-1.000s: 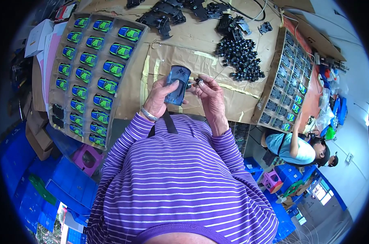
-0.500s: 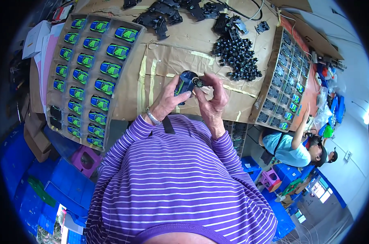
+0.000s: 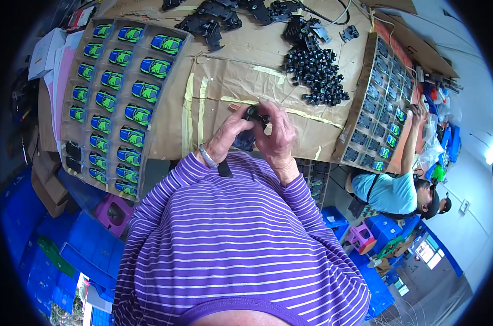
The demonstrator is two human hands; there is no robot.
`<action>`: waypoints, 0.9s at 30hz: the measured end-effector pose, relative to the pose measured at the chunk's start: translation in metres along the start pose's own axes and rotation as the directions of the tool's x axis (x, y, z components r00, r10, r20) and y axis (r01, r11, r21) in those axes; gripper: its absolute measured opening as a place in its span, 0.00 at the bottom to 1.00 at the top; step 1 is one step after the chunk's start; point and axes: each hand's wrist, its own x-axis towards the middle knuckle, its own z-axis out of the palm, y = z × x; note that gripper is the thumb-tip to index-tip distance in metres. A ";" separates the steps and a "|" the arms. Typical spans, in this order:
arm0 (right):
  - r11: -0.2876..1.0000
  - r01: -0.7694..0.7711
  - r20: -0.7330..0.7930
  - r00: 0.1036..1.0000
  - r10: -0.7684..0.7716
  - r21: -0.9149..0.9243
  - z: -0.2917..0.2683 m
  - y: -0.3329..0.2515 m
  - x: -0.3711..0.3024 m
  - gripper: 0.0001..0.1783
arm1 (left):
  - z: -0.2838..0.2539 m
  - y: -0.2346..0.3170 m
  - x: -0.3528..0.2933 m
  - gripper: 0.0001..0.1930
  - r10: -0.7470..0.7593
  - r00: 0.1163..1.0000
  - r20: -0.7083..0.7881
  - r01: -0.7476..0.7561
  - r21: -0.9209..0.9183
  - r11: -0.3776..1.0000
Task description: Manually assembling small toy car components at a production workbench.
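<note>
Above the middle of the table's near edge, both my hands are closed round a small toy car point(image 3: 245, 142). Its dark blue end shows below the fingers, and the rest is mostly covered. My left hand point(image 3: 228, 133) grips the car from the left side. At its upper end a black wheel piece point(image 3: 252, 113) shows between the two hands. My right hand point(image 3: 278, 133) has its fingers bent over that black wheel piece. Whether the wheels sit in the car or only against it, I cannot tell.
A tray of blue-green toy cars point(image 3: 140, 112) lies left. Black wheels point(image 3: 317, 76) are heaped at the right back, with black chassis point(image 3: 208, 24) behind. Another tray point(image 3: 347, 136) holds chassis and cars at right; a co-worker's hand point(image 3: 418, 115) is over its far side.
The toy car has turned and dropped lower between my hands, now mostly covered. My right fingers have closed over the wheel piece. The co-worker's arm has moved up toward the tray.
</note>
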 end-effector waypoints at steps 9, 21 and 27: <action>0.946 -0.325 -0.046 0.944 0.325 0.009 -0.010 -0.011 -0.014 0.21 | 0.013 -0.004 0.006 0.16 0.074 0.951 -0.299 -0.031 0.145 0.989; 0.600 -0.494 0.060 0.800 0.596 0.629 0.009 -0.007 -0.023 0.14 | 0.018 0.003 0.000 0.13 0.513 0.845 -0.149 -0.081 0.913 0.399; 0.549 -0.516 0.123 0.792 0.597 0.658 0.021 0.004 -0.023 0.12 | 0.006 -0.001 0.005 0.12 0.473 0.851 -0.230 -0.024 0.881 0.472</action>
